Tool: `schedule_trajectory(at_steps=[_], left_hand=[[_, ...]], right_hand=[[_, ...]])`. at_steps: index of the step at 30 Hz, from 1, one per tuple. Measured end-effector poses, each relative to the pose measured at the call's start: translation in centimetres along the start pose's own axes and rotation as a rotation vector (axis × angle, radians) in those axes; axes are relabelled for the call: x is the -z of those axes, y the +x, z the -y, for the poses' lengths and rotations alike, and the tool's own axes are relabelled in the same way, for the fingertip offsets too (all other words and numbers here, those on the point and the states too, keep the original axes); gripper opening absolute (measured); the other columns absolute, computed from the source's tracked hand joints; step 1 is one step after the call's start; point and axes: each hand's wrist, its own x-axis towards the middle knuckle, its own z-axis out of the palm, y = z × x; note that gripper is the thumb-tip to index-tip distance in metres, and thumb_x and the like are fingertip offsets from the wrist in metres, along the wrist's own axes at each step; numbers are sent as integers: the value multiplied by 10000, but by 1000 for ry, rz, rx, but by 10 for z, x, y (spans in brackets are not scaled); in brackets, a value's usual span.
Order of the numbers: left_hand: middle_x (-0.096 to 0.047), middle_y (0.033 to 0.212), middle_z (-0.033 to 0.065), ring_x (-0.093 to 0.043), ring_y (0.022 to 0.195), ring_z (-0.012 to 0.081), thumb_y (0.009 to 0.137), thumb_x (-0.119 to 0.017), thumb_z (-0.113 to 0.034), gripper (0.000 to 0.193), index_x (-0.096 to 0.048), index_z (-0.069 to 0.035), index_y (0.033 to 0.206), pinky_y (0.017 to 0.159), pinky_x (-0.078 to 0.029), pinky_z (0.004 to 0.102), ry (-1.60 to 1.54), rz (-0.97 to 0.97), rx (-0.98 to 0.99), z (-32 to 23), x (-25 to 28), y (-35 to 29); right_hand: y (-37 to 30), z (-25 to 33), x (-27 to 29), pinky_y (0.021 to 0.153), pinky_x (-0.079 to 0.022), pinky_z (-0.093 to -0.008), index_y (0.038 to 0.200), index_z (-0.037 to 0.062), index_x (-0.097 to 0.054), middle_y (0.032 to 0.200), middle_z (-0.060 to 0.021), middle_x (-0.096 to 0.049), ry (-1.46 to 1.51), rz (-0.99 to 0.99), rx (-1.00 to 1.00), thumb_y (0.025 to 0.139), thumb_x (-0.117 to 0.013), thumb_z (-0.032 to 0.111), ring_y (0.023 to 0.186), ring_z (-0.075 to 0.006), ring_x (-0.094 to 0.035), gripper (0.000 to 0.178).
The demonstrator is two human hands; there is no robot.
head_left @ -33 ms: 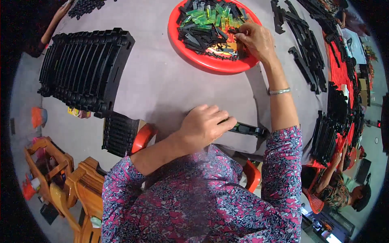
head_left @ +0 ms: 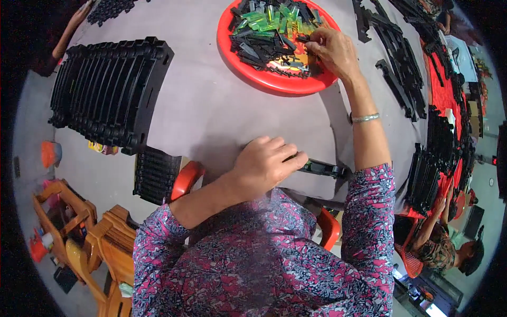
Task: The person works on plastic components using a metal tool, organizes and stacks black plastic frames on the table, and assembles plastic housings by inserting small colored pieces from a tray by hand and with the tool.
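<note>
My left hand point(head_left: 269, 162) is closed over a long black plastic part point(head_left: 323, 168) at the table's near edge. Its right end sticks out past my thumb; the palm covers the rest. Over the right side of a round red tray point(head_left: 264, 83), my right hand point(head_left: 334, 52) has thumb and fingers pinched together. A small dark plastic piece point(head_left: 303, 38) shows at those fingertips. The tray carries a heap of small black plastic pieces point(head_left: 260, 48) and, behind them, clear green-yellow plastic pieces point(head_left: 259, 22).
A row of long black plastic parts point(head_left: 105, 90) stands at the left, with more black parts point(head_left: 398, 66) lying at the right. Wooden chairs point(head_left: 113, 238) are at the lower left. A co-worker's arm point(head_left: 68, 31) reaches in at the far left; another person point(head_left: 438, 243) sits at right.
</note>
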Motion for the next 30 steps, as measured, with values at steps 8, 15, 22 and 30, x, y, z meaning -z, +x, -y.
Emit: schedule_trajectory(at_steps=[8,15,22,30], left_hand=[[-524,814,6,-551,765,189,757,-602,-173,244,-638,-121,992,640,-434,333,-6,40,5,-3,2,0],[-601,918,55,-594,853,259,705,-761,-176,385,-645,-100,1065,726,-476,386,8,125,99,-1,7,-1],[-648,1012,133,-649,906,254,718,-746,-58,431,-621,-23,1129,784,-522,344,-312,-180,209,0,37,15],[-654,883,108,-647,792,202,792,-684,14,308,-637,4,1096,733,-523,284,-448,-109,100,-10,33,32]], right_hand=[[0,-12,0,722,-508,-422,948,38,-680,823,-160,-679,60,-1,194,857,-652,215,754,-337,-653,202],[-69,27,45,654,-420,-222,926,13,-632,764,35,-567,553,100,-43,911,-651,235,722,-45,-490,223],[-172,55,83,659,-405,-221,847,8,-575,748,39,-519,850,264,-215,916,-594,162,734,-53,-460,170],[-192,84,72,665,-439,-244,877,-13,-589,747,10,-555,950,246,-253,910,-602,118,746,-56,-485,136]])
